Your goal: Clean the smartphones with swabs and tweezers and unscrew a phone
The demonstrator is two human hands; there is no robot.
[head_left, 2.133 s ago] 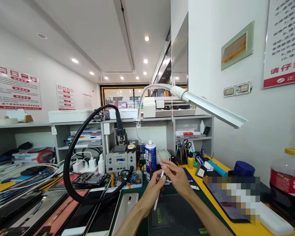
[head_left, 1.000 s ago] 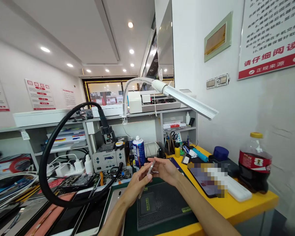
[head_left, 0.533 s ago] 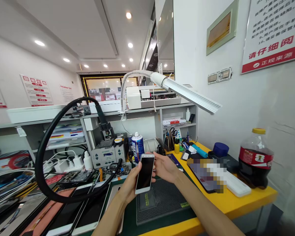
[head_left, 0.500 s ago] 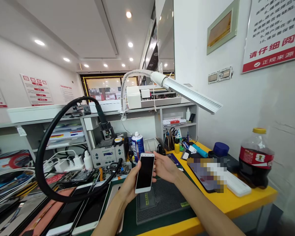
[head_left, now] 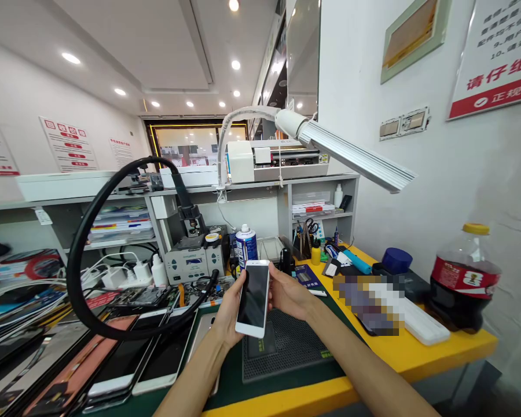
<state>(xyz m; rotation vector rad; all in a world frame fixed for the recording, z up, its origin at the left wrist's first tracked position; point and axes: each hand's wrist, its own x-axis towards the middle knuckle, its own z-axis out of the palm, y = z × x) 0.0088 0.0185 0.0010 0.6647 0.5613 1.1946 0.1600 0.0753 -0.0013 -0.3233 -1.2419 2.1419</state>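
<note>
A white smartphone (head_left: pixel 252 298) with a dark screen is held tilted toward me over the work mat. My left hand (head_left: pixel 229 313) grips its left edge, thumb along the side and the other fingers hidden behind it. On the right edge my right hand (head_left: pixel 289 292) is closed, its thumb near the upper corner and its fingertips partly behind the phone. Below the phone lies a dark perforated pad (head_left: pixel 295 347) on a green mat (head_left: pixel 232 379). Another phone, pale-backed (head_left: pixel 200 336), rests under my left forearm.
Several phones and screens (head_left: pixel 167 353) cover the left side. A thick black hose (head_left: pixel 76 260) loops up from the grey soldering station (head_left: pixel 189 266). Behind the phone stands a spray can (head_left: pixel 245 246). To the right are a white case (head_left: pixel 425 321) and a cola bottle (head_left: pixel 464 278). A lamp (head_left: pixel 356 153) hangs overhead.
The phone has tilted slightly, its lower edge shifting a little left, and both hands have moved with it. The camera view has also shifted slightly. The grip stays on both sides.
</note>
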